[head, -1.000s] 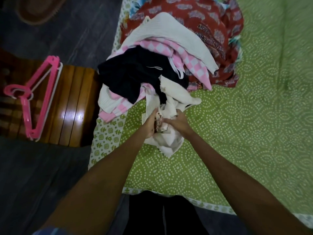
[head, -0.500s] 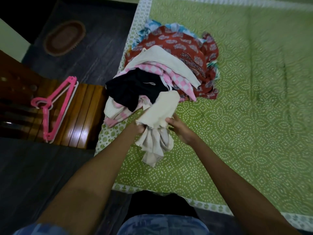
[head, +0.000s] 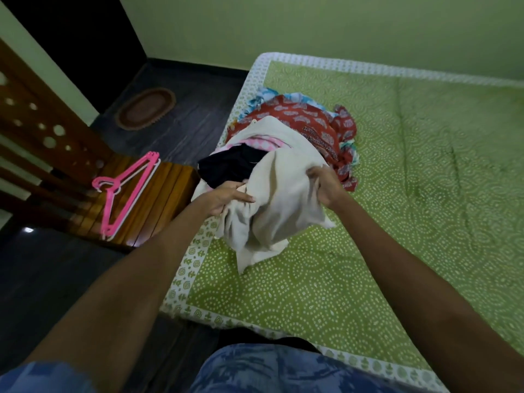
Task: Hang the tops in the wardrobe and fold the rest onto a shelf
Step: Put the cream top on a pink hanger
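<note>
The bed [head: 397, 194] fills the right and middle of the room, spread with a green dotted cover, and on its left part, toward the far end, sits the heap of laundry [head: 297, 143]: a red printed cloth [head: 309, 123] at the back, a pink checked piece [head: 265, 143] and a black garment [head: 229, 165] nearer the left edge. To the left of the bed stands a wooden chair [head: 158, 199] with pink hangers [head: 124, 191] lying on its seat, well apart from the person's arms. Nearer than the heap, lifted above the cover, hangs the cream garment [head: 280, 205], bunched and drooping in loose folds, its lowest corner reaching down close to the bedspread. The left hand [head: 226, 198] grips a gathered wad of it on the left side, and the right hand [head: 324, 185] is clenched around the upper edge on the right. It looks light, thin and thoroughly limp, so it should sag wherever it is not supported and will not slip easily from a firm pinch. I cannot tell whether it is a top or something else while it is this crumpled. Taking it by two corners of one hem or by the shoulders, hands spread apart, would probably let it fall open.
</note>
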`<state>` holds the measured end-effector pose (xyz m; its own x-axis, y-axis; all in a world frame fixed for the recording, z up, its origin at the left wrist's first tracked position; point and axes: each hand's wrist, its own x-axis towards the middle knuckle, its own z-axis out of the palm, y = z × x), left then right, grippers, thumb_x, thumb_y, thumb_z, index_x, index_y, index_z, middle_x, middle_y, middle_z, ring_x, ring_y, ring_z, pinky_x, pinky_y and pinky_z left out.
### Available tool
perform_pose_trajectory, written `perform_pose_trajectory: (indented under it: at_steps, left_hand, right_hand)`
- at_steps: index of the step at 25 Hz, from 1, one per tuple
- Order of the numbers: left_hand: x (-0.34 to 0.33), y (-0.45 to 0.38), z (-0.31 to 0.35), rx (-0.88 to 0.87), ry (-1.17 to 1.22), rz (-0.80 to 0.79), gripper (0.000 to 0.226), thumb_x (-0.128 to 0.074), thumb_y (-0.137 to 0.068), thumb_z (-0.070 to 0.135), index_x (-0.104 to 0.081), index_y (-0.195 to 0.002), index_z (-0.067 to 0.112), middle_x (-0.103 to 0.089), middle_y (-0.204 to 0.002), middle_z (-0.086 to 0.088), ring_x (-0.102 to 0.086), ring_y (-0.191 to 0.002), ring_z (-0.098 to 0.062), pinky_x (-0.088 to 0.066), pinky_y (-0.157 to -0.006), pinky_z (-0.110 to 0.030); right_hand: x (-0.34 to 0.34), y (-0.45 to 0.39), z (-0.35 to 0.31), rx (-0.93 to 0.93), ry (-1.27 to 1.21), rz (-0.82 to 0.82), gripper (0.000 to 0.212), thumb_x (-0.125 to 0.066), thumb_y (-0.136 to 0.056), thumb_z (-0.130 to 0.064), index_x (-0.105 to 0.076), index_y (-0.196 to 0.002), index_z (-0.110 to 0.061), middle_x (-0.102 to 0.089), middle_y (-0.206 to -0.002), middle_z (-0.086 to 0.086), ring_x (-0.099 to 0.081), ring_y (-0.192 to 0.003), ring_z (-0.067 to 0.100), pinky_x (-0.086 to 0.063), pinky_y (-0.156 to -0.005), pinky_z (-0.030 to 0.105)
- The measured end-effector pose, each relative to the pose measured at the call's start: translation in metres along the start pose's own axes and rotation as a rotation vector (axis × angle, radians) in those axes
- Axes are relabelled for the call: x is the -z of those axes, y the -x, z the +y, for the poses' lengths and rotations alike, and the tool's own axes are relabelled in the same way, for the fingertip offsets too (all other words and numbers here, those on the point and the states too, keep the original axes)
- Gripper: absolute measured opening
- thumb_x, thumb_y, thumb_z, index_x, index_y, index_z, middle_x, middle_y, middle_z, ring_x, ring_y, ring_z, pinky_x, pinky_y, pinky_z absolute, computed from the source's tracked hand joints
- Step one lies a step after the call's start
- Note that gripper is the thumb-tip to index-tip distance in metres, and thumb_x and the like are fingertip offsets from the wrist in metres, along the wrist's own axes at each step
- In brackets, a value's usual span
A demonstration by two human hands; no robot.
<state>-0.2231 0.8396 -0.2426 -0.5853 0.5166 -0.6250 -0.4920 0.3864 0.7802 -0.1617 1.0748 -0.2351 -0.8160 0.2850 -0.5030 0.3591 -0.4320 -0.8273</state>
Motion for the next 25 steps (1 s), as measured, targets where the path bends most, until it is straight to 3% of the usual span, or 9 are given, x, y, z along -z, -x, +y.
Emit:
perform_pose_trajectory:
  at_steps: [3,5,7,11,14,17,20,22,25]
  left_hand:
    - [0.030,0.023,0.007,-0.006,-0.560,0.105,0.034,-0.074,-0.072,0.006,-0.062,-0.103,0.002,-0.065,-0.101,-0.014,-0.059,-0.094,-0.026,-0.050,-0.082,-0.037]
    - [0.046,0.034,0.012,0.045,-0.907,0.167,0.034,-0.077,-0.069,0.011,-0.061,-0.098,0.009,-0.059,-0.095,-0.008,-0.055,-0.087,-0.022,-0.047,-0.071,-0.030]
    - [0.057,0.039,0.018,0.057,-1.085,0.271,0.037,-0.077,-0.068,0.015,-0.061,-0.099,0.008,-0.057,-0.098,-0.009,-0.053,-0.088,-0.022,-0.044,-0.071,-0.031]
    - [0.068,0.045,0.034,-0.153,-0.948,0.673,0.027,-0.061,-0.084,0.006,-0.061,-0.109,-0.002,-0.059,-0.114,-0.016,-0.054,-0.106,-0.033,-0.043,-0.087,-0.036]
    - [0.078,0.036,0.039,-0.407,-0.795,0.926,0.020,-0.050,-0.087,0.002,-0.067,-0.098,0.001,-0.063,-0.106,-0.017,-0.056,-0.098,-0.031,-0.041,-0.076,-0.032]
    - [0.068,0.031,0.062,-0.577,-0.373,0.754,0.024,-0.055,-0.081,-0.007,-0.068,-0.097,0.005,-0.066,-0.103,-0.016,-0.063,-0.096,-0.021,-0.048,-0.083,-0.028]
    - [0.049,0.043,0.096,-0.632,-0.326,0.298,0.028,-0.056,-0.080,-0.012,-0.065,-0.101,0.006,-0.066,-0.091,-0.004,-0.062,-0.074,0.005,-0.051,-0.078,-0.018]
    - [0.048,0.045,0.116,-0.627,-0.280,0.149,0.031,-0.053,-0.083,-0.013,-0.063,-0.105,0.007,-0.067,-0.081,0.005,-0.061,-0.069,0.000,-0.051,-0.069,-0.019]
    - [0.056,0.045,0.134,-0.743,-0.079,0.325,0.025,-0.055,-0.084,-0.009,-0.060,-0.106,0.002,-0.065,-0.080,0.005,-0.057,-0.074,-0.011,-0.047,-0.067,-0.026]
  right_hand:
    - [0.004,0.004,-0.029,0.062,0.373,-0.148,0.019,-0.068,-0.078,-0.020,-0.062,-0.087,-0.005,-0.067,-0.089,0.008,-0.061,-0.086,0.021,-0.050,-0.079,0.033]
    - [0.003,0.017,-0.046,0.157,0.907,-0.201,0.031,-0.077,-0.073,-0.025,-0.053,-0.064,-0.010,-0.057,-0.064,0.000,-0.053,-0.060,0.010,-0.043,-0.055,0.024]
    - [-0.003,0.018,-0.059,0.220,1.013,-0.204,0.043,-0.075,-0.077,-0.016,-0.039,-0.053,-0.016,-0.042,-0.043,-0.012,-0.039,-0.042,0.001,-0.028,-0.040,0.014]
    - [-0.022,0.015,-0.074,0.343,0.847,-0.077,0.019,-0.066,-0.084,-0.021,-0.063,-0.077,-0.004,-0.061,-0.075,0.012,-0.053,-0.063,0.015,-0.048,-0.058,0.025]
    - [-0.042,0.024,-0.075,0.206,0.869,-0.347,0.029,-0.066,-0.084,-0.027,-0.066,-0.086,0.002,-0.065,-0.071,0.004,-0.059,-0.062,0.015,-0.049,-0.060,0.027]
    - [-0.088,0.036,-0.078,0.367,1.125,-0.620,0.029,-0.071,-0.079,-0.036,-0.067,-0.101,-0.017,-0.068,-0.096,-0.008,-0.064,-0.088,0.008,-0.051,-0.079,0.027]
    - [-0.116,0.025,-0.088,0.783,1.334,-0.455,0.056,-0.074,-0.075,-0.034,-0.060,-0.123,-0.008,-0.032,-0.150,0.005,-0.018,-0.142,0.020,-0.016,-0.113,0.049]
    - [-0.129,0.020,-0.101,0.694,1.231,-0.550,0.027,-0.074,-0.077,-0.023,-0.073,-0.092,-0.001,-0.037,-0.148,0.001,-0.030,-0.133,0.006,-0.030,-0.107,0.036]
    - [-0.146,0.020,-0.105,0.455,1.006,-0.455,0.026,-0.075,-0.076,-0.021,-0.068,-0.060,-0.002,-0.061,-0.069,0.000,-0.052,-0.063,0.008,-0.037,-0.060,0.027]
